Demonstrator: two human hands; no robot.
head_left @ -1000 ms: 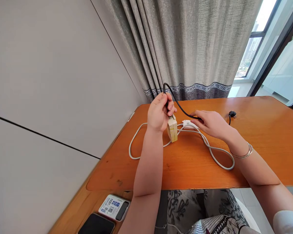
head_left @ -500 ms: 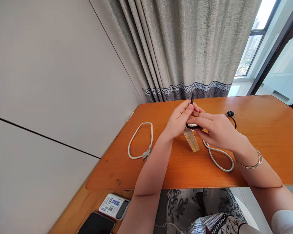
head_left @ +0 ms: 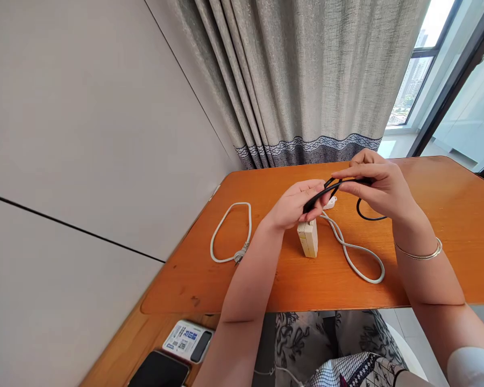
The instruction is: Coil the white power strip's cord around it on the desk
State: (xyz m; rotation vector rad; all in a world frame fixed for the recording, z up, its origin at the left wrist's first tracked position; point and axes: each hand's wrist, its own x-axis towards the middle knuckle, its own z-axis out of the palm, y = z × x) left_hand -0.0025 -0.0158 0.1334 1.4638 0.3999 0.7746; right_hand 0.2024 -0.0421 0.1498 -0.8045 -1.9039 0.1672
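Note:
A black cable (head_left: 318,199) is folded in several strands between my two hands, above the table. My left hand (head_left: 292,205) is closed around its left part, palm partly up. Farther right, my right hand (head_left: 381,185) pinches the strands between thumb and fingers; some of the cable is hidden behind it. A stretch of black cable hangs below the right hand and rests on the table. Directly under my left hand stands a cream-coloured power adapter block (head_left: 308,240). Beside it lies a small white piece (head_left: 331,202), partly hidden by the fingers, near a looped white cable (head_left: 363,248).
On the left of the orange wooden table (head_left: 177,290) lies another white cable (head_left: 213,231) with a plug (head_left: 239,255), close to my left forearm. Below the table edge are a white power bank (head_left: 185,339) and a black phone (head_left: 158,371). A curtain (head_left: 314,80) hangs behind.
My right hand has moved away from the left, up and to the right, drawing the black cable out between them. The left hand has lowered slightly, and the adapter block stands more upright.

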